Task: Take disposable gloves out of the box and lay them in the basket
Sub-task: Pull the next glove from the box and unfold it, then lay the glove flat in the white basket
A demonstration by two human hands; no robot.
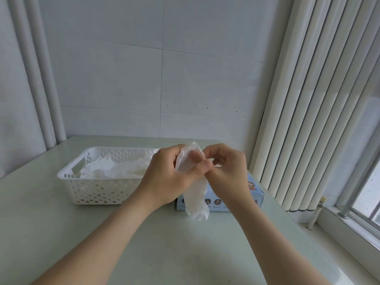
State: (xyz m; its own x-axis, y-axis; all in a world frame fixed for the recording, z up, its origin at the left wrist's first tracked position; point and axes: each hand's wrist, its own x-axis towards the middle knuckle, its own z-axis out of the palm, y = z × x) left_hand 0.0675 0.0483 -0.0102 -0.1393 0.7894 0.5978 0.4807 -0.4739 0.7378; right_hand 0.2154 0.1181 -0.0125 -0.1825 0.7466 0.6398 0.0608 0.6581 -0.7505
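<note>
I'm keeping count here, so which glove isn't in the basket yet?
The glove hanging in front of the box, gripped by the left hand and pinched by the right hand. The other gloves lie crumpled in the white basket.

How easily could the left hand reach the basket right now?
Probably yes: the left hand hovers close by the basket with nothing between them. It grips a glove that the right hand seems to pinch too.

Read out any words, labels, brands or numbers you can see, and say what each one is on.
No text here can be read.
On the glove box: small print beside the round icons on its front, too blurred to read.
On the basket and the glove: no print visible.
</note>
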